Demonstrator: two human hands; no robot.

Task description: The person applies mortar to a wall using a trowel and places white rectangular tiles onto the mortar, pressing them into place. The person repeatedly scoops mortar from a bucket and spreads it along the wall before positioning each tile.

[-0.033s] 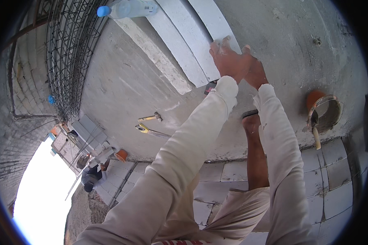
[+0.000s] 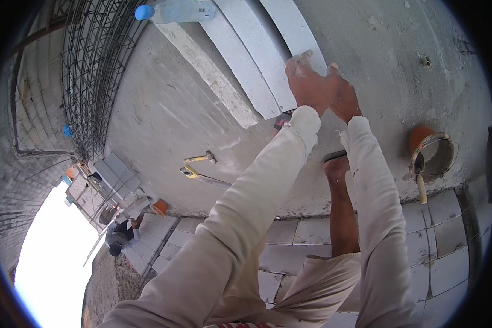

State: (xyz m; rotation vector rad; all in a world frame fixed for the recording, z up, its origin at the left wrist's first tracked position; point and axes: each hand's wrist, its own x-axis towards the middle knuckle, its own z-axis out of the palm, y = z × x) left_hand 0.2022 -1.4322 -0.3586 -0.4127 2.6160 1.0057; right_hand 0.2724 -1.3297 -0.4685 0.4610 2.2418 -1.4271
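Note:
Both my hands are at the near end of the rightmost long white block [image 2: 295, 24], which lies on the grey concrete floor. My left hand [image 2: 310, 85] grips its end with bent fingers over the top. Close against it, my right hand [image 2: 345, 99] holds the end's right side, thumb up; its other fingers are mostly hidden. To the left lie more white blocks [image 2: 249, 65] and a rough-faced block [image 2: 208, 74]. A clear bottle with a blue cap [image 2: 183, 11] rests across their far part. A small dark and red thing [image 2: 281, 120] shows partly beside my left wrist.
A hammer [image 2: 200, 158] and a yellow-handled handsaw [image 2: 205, 179] lie left of my forearms. At the right, a trowel [image 2: 421, 183] leans on an orange bucket [image 2: 422, 138]. Steel rebar cages [image 2: 95, 71] stand far left. Another person [image 2: 121, 236] works beyond a block wall [image 2: 175, 240].

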